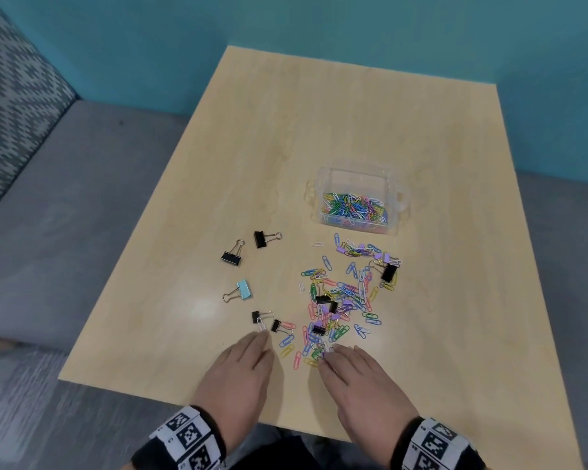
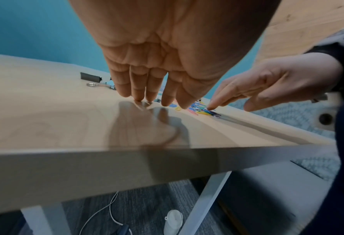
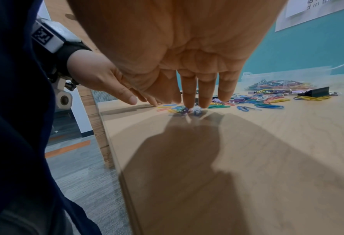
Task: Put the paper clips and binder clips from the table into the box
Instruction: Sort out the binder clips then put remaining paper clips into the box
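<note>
A clear plastic box [image 1: 392, 193] stands mid-table with coloured paper clips inside. In front of it lies a scatter of coloured paper clips [image 1: 340, 293] mixed with small black binder clips [image 1: 388, 272]. To the left lie two black binder clips [image 1: 232, 256], a light blue binder clip [image 1: 243, 289] and two small black ones [image 1: 257, 316]. My left hand [image 1: 248, 364] lies flat with straight fingers, tips touching the table by a white paper clip [image 1: 261, 323]. My right hand [image 1: 350, 371] is flat too, its fingertips [image 3: 189, 101] on the nearest paper clips [image 3: 184, 109].
The wooden table [image 1: 336, 130] has bare room behind and to the right of the box. A teal wall and a grey bench seat [image 1: 65, 215] border it. Under the table hang a white cable [image 2: 106, 211] and a white bottle [image 2: 173, 222].
</note>
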Available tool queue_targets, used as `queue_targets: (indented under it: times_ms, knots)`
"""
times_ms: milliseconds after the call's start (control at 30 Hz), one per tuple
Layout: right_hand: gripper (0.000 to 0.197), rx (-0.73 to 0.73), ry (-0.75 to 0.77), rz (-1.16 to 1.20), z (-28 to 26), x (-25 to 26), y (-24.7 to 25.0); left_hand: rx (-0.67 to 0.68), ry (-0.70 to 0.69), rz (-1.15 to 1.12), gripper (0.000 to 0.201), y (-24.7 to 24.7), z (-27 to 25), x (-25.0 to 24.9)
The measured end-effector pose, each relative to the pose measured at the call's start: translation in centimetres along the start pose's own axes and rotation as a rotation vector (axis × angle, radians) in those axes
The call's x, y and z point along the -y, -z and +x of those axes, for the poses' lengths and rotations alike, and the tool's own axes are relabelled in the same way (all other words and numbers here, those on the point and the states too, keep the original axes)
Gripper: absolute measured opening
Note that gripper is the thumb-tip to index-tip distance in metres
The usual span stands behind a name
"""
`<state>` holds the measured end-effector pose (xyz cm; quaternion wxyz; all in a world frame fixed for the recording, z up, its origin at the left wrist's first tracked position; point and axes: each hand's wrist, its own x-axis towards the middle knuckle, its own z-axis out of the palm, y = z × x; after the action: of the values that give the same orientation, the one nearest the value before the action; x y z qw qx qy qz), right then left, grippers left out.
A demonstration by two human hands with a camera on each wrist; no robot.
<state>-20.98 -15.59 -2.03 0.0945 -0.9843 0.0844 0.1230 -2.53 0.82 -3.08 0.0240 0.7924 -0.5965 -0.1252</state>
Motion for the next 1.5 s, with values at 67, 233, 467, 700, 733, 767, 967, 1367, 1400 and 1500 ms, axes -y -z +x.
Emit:
queue_targets:
  times_ms: [67, 233, 467, 700, 733, 767, 967, 1367, 1400, 1500]
  knots:
    - [0.057, 0.001, 0.012, 0.001, 0.1, 0.1, 0.1, 0.001, 0.016, -0.015, 0.04, -0.2, 0.4, 0.4]
    - [0.057, 0.0, 0.049, 0.02, 0.7, 0.7, 0.4, 0.093, -0.051, 0.018, 0.04, -0.9, 0.7, 1.8]
    - [0.053, -0.063, 0.086, 0.022, 2.3, 1.8, 1.0, -0.049, 0.407, -0.316, 0.024, 1.6, 4.7, 2.6]
    - [0.053, -0.058, 0.066, 0.036, 1.9, 1.6, 1.3, 0.068, 0.42, -0.261, 0.006, 2.1, 7.4, 2.9]
    - [0.053, -0.054, 0.057, 0.041, 1.8, 1.6, 1.2, 0.054, 0.428, -0.277, 0.006, 2.0, 7.4, 2.9]
    - [0.052, -0.056, 0.049, 0.049, 1.7, 1.5, 1.1, 0.04, 0.44, -0.302, 0.009, 2.0, 7.4, 2.9]
    - [0.051, -0.073, 0.021, 0.073, 1.7, 1.5, 1.0, -0.054, 0.384, -0.381, 0.007, 1.7, 6.4, 3.1]
    - [0.051, -0.081, -0.001, 0.106, 1.4, 1.3, 0.7, 0.097, 0.244, -0.105, 0.031, 2.3, 7.1, 2.8]
    - [0.051, -0.089, -0.005, 0.11, 1.3, 1.2, 0.7, 0.076, 0.296, -0.138, 0.027, 2.5, 6.9, 2.8]
    - [0.051, -0.103, -0.031, 0.111, 1.0, 0.9, 0.5, 0.084, 0.386, -0.349, 0.013, 2.9, 5.5, 2.0]
